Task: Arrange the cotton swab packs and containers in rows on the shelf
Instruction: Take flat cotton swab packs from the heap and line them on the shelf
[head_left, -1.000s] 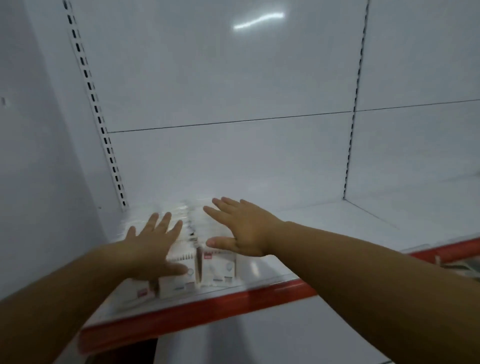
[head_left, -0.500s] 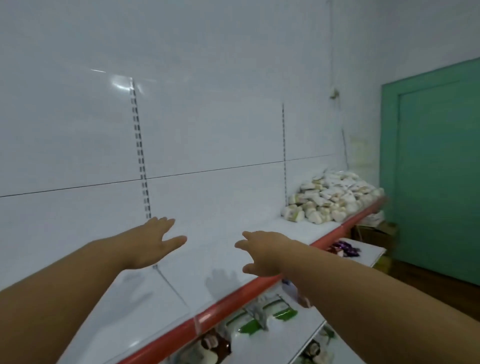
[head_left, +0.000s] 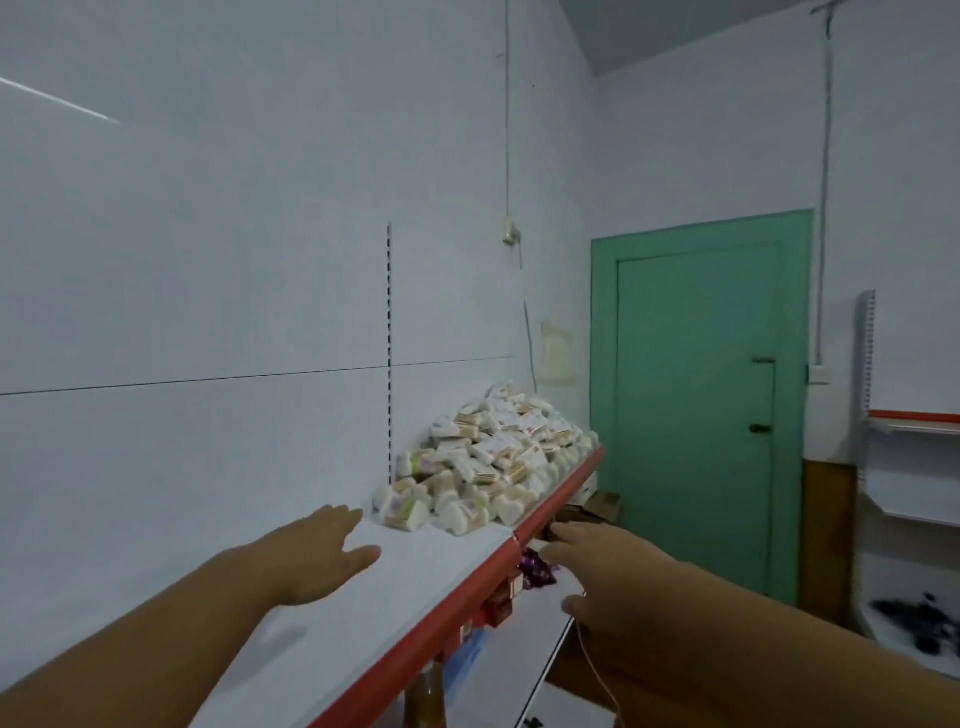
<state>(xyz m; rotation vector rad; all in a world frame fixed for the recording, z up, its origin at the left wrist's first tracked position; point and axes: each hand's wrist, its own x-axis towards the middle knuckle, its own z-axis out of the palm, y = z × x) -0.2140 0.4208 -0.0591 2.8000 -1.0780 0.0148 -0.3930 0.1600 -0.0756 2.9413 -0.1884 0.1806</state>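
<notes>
White walls (head_left: 234, 234) and a green wooden door (head_left: 701, 415) close off this small shop room. Along the left wall runs a long white metal shelf with a red front edge (head_left: 415, 587). At its far end sits the task's thing: a messy heap of white cotton swab packs and containers (head_left: 493, 457), piled against the wall and not in rows at all. Some look like heart-shaped tubs (head_left: 511, 506), and some like flat packs (head_left: 483, 474) with pale sticks showing through. What else is inside is too blurry to tell.

The left hand (head_left: 317, 558) hovers over the bare shelf, near the heap but not touching it. Its grip is spread and holds nothing. The right hand (head_left: 597, 571) reaches out just past the red edge. Its grip is loose and spread too, and it holds nothing.

I think the step in hand is reaching for the heap to fetch packs. The next move calls for getting closer and taking a few packs from the near side — gently, so the heap does not slide off the edge.
</notes>
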